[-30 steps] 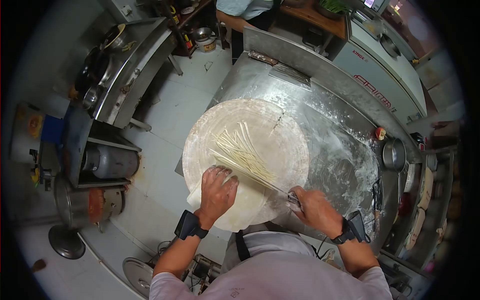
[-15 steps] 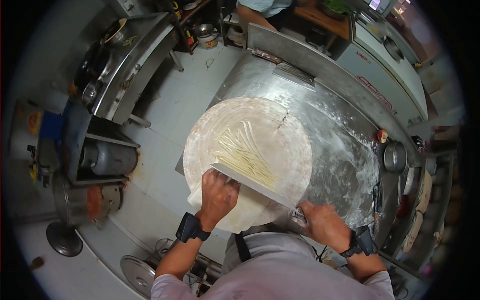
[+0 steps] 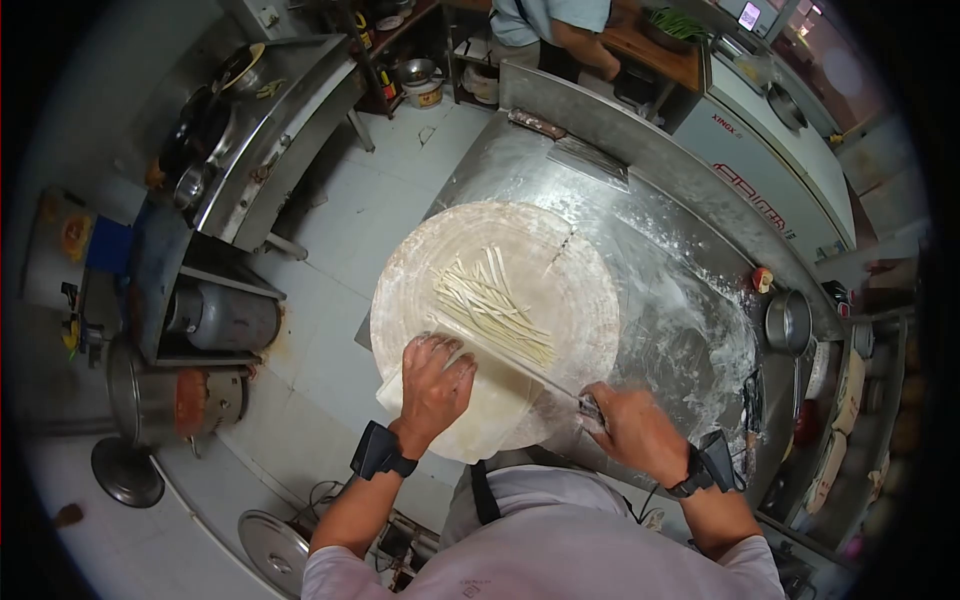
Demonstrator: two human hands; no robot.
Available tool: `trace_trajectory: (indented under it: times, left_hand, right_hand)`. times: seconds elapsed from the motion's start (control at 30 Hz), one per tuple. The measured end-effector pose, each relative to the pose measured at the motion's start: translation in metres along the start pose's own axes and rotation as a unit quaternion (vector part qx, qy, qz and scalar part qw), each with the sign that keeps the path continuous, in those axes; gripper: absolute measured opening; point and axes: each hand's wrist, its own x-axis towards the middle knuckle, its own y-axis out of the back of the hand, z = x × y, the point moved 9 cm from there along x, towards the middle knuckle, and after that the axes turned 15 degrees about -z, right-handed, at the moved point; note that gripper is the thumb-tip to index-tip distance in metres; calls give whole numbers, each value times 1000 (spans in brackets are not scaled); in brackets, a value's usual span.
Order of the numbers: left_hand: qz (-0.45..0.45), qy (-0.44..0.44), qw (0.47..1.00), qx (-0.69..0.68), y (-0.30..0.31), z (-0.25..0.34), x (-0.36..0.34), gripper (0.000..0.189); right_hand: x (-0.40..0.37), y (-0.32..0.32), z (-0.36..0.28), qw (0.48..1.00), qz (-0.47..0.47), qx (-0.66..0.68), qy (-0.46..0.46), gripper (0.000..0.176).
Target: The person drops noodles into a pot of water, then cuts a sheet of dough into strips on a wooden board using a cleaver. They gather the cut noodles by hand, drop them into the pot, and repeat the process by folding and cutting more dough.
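My left hand [image 3: 434,384] presses flat on a folded sheet of pale dough [image 3: 480,405] lying on a round floured cutting board [image 3: 420,270]. In my right hand [image 3: 630,428] I grip the handle of a long knife [image 3: 510,362], whose blade lies edge-down along the dough right beside my left fingertips. Just beyond the blade, several cut noodle strips [image 3: 490,300] lie spread on the board.
The board sits on a flour-dusted steel table [image 3: 680,310] with a cleaver [image 3: 570,145] at its far edge and a small metal pot [image 3: 788,320] at the right. Another person [image 3: 545,25] stands beyond the table. A stove with pans [image 3: 230,110] and a pot [image 3: 160,400] stand at the left.
The knife blade was tilted up flat-side visible half a second ago; now it stands edge-down on the dough again. My left hand stays on the dough.
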Motion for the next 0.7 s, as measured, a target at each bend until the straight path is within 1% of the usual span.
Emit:
trace_trajectory:
  times: [0.07,0.17,0.23,0.27,0.4,0.47,0.53,0.57,0.7]
  left_hand:
    - [-1,0,1000,-1,0,-1,-1,15]
    - [-10,4,1000,-11,-3,-4,-1,16]
    - [-15,0,1000,-15,-4,-5,-3,17]
    - [-14,5,1000,-17,-4,-6,-3,17]
    - [-6,15,1000,-24,0,-5,1,13]
    - [-5,8,1000,-12,1,-2,3,12]
    - [7,8,1000,-12,3,-3,3,13]
    - [-2,9,1000,-14,-1,-6,1,14]
    - [5,1,1000,-15,3,-6,1,16]
  right_hand:
    - [-5,-4,-4,1000,-18,-20,11,34]
    - [-12,-7,-3,999,-20,-28,18,34]
    - [-15,-6,-8,999,-40,-27,7,34]
    - [-12,-7,-9,998,-58,-26,-2,34]
    - [24,-17,-12,997,-71,-26,-10,32]
    - [50,-16,-5,999,4,-40,25,29]
    - [42,0,-13,999,18,-23,23,29]
    - [39,12,-15,999,32,-16,28,29]
    - [11,7,-6,999,30,9,19,31]
